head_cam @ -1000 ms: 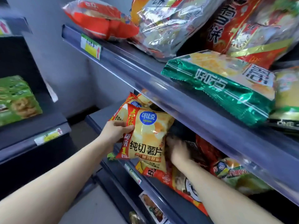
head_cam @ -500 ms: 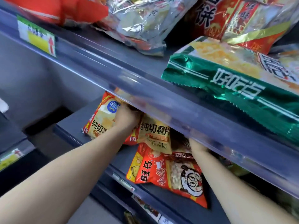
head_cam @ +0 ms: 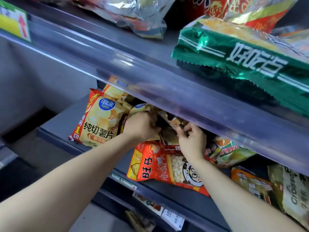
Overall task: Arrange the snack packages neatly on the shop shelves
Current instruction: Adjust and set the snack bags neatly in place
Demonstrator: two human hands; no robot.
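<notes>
Access to the lower shelf (head_cam: 63, 118) runs under the upper shelf's front rail (head_cam: 167, 81), which hides the rear. Bare shelf lies left of the yellow potato chip bag (head_cam: 100, 121). The left hand (head_cam: 140, 126) and right hand (head_cam: 190, 141), the latter pinching a brown package (head_cam: 172, 119), fill the centre gap. The red snack bag (head_cam: 158, 166) and crowded packages block the right.

Lower shelf (head_cam: 66, 118) — chip bag (head_cam: 98, 121), red snack bag (head_cam: 160, 166) lying flat.

one left hand (head_cam: 142, 127), one right hand (head_cam: 192, 141), at least two yellow chip bags (head_cam: 98, 121), one red-orange snack bag (head_cam: 150, 166), one green foil bag (head_cam: 234, 47), one brown bag (head_cam: 172, 120), one price tag (head_cam: 12, 25)
</notes>
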